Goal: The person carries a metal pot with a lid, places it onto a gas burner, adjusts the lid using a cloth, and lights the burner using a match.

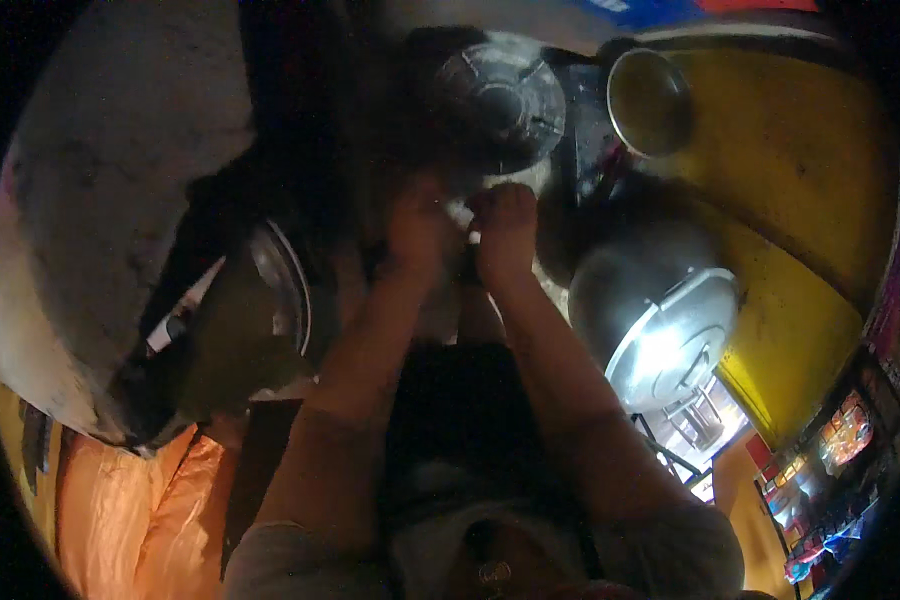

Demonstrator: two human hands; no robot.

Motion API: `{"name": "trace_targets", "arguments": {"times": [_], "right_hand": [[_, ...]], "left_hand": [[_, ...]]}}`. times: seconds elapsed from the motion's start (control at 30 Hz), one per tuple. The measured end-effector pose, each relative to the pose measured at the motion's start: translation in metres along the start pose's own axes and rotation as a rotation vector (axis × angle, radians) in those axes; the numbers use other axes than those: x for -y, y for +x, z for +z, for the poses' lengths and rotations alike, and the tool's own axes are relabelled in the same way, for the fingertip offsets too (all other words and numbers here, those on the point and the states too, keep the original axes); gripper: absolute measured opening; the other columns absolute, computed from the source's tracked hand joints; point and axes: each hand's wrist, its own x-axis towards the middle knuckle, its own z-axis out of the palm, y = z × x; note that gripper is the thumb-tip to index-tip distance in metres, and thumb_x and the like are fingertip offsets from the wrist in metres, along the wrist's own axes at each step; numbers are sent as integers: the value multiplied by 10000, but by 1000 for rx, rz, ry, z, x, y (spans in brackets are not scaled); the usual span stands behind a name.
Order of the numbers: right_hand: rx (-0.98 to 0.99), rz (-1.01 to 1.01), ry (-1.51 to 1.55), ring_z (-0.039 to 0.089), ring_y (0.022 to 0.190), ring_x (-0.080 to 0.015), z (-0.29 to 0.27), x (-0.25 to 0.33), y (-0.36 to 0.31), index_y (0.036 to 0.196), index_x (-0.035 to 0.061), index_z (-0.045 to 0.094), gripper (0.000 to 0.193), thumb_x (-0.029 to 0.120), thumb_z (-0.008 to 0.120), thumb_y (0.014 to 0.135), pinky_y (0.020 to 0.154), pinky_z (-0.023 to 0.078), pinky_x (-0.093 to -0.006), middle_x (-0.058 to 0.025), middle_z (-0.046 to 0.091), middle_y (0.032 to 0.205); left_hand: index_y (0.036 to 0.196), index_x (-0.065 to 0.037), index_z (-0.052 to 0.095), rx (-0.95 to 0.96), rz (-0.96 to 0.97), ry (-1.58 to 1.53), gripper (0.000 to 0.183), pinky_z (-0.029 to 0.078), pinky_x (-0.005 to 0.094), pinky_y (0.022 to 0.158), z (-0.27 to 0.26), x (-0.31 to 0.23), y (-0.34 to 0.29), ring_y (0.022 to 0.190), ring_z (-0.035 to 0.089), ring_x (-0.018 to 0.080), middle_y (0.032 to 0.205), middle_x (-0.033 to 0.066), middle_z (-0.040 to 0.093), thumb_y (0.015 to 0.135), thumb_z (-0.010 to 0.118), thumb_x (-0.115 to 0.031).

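Both forearms reach forward into dim light, and my hands are close together in the upper middle. The fingers of my left hand [417, 228] are lost in shadow and blur. My right hand [507, 220] is closed, its fingers curled inward toward the left one. Between the two hands shows a small whitish thing [459, 211], too dark and blurred to name. Just beyond my hands is a round metal burner [545, 105] with a dark centre and radiating bars.
To the right stands a large metal pot [602, 285] with a shiny lid [638, 372]. Farther back, a round metal-rimmed vessel [650, 102] is beside a yellow surface [790, 150]. At left are another round metal rim [295, 265] and orange cloth [120, 500]. A packed rack [810, 490] is at lower right.
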Motion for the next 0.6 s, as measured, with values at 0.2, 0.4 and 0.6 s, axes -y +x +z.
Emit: {"name": "trace_targets", "arguments": {"times": [0.2,0.4,0.6], "right_hand": [[-1,737,793,572,815,-206,17,-29,-18,899,76,545,109,23,548,804,597,494,-330,-91,561,900],[-11,1043,1302,609,738,-196,77,-58,-10,895,113,547,76,175,548,850,552,483,-324,-102,605,864],[402,934,959,601,781,-224,149,-126,11,986,100,542,156,192,548,861,609,490,-364,-114,593,915]], "left_hand": [[896,-56,638,-138,-49,166,120,477,374,779,-3,23,49,853,614,297,875,109,653,832,538,-73],[889,-56,653,-146,246,299,131,472,376,812,-3,-19,93,878,614,302,877,119,658,833,545,-102],[882,-56,668,-70,431,545,148,467,377,845,43,-13,132,904,613,308,879,130,663,834,551,-132]]}}
